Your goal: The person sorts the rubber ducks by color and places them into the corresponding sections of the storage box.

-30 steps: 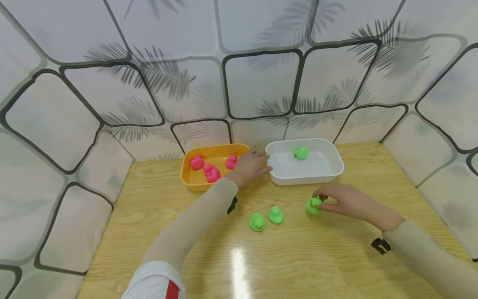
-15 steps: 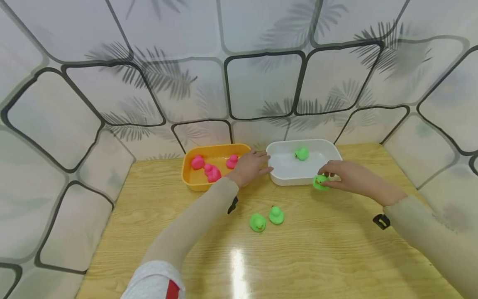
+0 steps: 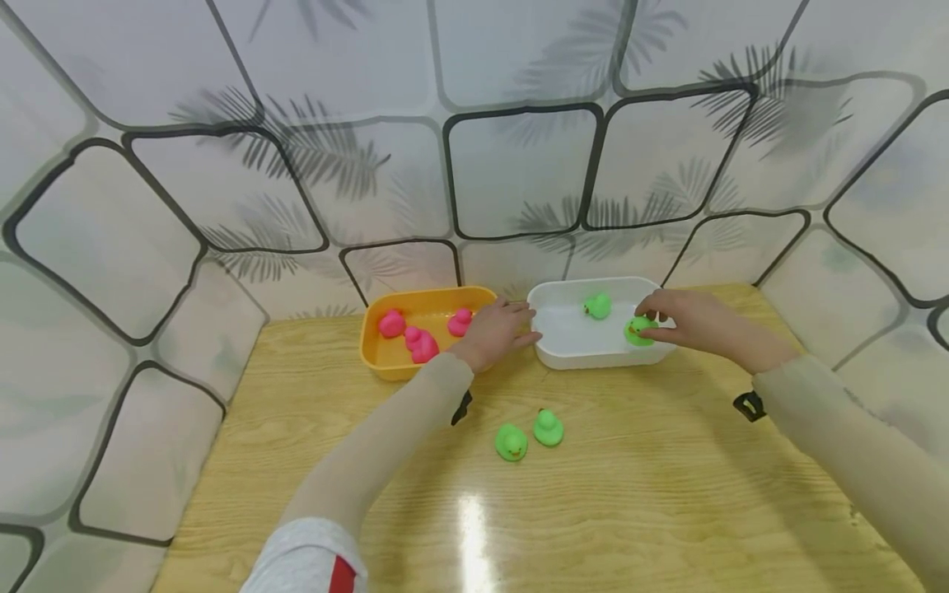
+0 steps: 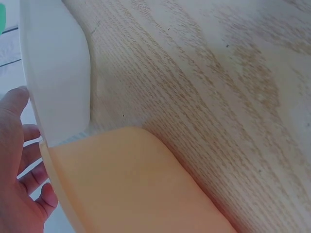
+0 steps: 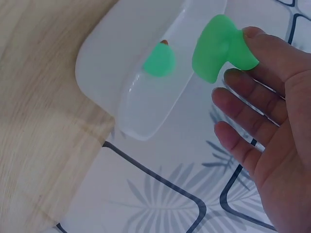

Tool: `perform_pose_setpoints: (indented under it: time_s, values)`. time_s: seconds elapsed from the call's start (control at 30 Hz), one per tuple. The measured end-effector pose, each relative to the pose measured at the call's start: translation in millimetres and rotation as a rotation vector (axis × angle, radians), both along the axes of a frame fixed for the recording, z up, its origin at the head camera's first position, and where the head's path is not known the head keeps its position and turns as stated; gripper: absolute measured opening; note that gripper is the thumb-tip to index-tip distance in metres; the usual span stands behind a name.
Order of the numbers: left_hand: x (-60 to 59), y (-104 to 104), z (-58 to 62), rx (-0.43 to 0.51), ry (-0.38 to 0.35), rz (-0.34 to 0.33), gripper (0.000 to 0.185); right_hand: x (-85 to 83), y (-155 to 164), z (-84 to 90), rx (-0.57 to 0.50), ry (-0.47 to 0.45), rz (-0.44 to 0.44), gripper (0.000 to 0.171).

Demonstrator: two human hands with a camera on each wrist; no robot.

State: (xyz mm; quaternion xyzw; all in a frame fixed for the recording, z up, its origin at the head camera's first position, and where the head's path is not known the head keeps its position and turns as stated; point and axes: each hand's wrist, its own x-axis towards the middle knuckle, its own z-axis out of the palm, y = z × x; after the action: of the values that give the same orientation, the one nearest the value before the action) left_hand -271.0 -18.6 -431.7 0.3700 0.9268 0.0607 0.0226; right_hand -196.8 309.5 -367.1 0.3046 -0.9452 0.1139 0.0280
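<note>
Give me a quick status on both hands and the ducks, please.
Right hand pinching green duck over white tub. Left hand at white tub's rim. Two green ducks on table. No obstruction visible.

Pale wood-grain tbl w/ a bright glare streak nr bottom ctr of the head view. Back wall is lt grey-wht w/ blk & grey rounded outlines + grey leaf prints; same pattern on side walls, L & R of tbl.
</note>
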Motion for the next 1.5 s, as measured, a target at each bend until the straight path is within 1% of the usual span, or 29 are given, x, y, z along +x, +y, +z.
perform_pose_setpoints:
  time_s: [0.17,0.3,0.4,0.7,1.1,1.33,1.5]
  values:
    - [0.0,0.1,-1.7,0.002,-0.005,-0.002,0.057,-8.3,6.3,7.5,-0.002,-0.073,-0.080,0.029]
    - [0.2,0.2,-2.1,0.002,0.002,0.000,0.056,-17.4,11.8,10.0,0.024,-0.087,-0.104,0.030]
    - [0.2,0.6,-2.1,0.003,0.010,0.001,0.056,-24.0,15.8,11.4,0.046,-0.081,-0.102,0.031]
    - [-1.5,1.5,-2.7,0.000,0.010,0.012,0.056,-35.8,19.6,15.8,0.066,-0.098,-0.118,0.029]
    - [-3.2,1.4,-2.9,-0.011,0.004,0.004,0.057,-46.1,20.7,15.0,0.050,-0.169,-0.167,0.032]
    - [-5.2,1.3,-4.9,-0.009,0.023,-0.013,0.057,-50.1,19.2,14.4,0.063,-0.189,-0.177,0.033]
    - [-5.2,0.5,-5.1,-0.003,0.019,-0.017,0.056,-52.5,19.4,12.4,0.083,-0.182,-0.169,0.034]
